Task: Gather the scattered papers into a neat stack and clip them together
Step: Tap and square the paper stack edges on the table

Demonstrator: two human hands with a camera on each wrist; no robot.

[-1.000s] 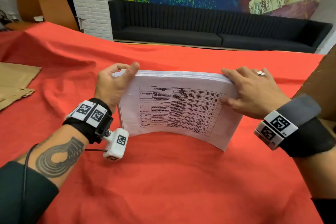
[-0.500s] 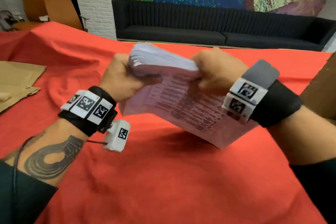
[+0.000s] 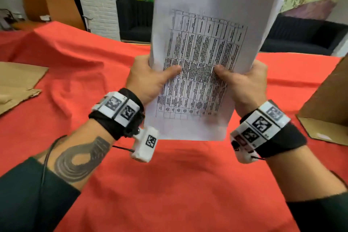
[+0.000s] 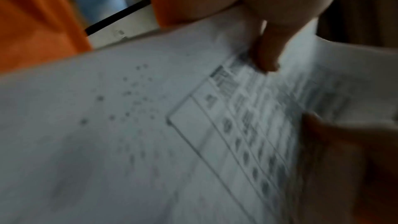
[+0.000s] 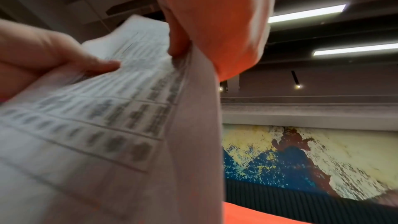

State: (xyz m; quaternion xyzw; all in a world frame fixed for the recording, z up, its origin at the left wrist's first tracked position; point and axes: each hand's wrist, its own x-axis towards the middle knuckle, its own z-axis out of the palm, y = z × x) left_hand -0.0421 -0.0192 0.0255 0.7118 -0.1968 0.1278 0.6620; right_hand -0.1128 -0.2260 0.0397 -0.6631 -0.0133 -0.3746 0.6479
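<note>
A thick stack of white papers (image 3: 205,43) with a printed table on top stands upright in the air above the red tablecloth (image 3: 169,184). My left hand (image 3: 148,79) grips its left edge, thumb across the front sheet. My right hand (image 3: 243,81) grips the right edge the same way. The left wrist view shows the top sheet (image 4: 150,134) close up with a thumb (image 4: 269,52) pressed on it. In the right wrist view the stack (image 5: 107,117) appears with both thumbs on the print. No clip is visible.
Flat brown cardboard (image 3: 17,83) lies on the cloth at the left. A cardboard box (image 3: 327,107) stands at the right edge. A black sofa (image 3: 301,36) and a painted wall lie beyond the table.
The stack stood on its long edge on the cloth a second ago. Both hands have since lifted it and turned it upright, with the short edge now at the bottom.
</note>
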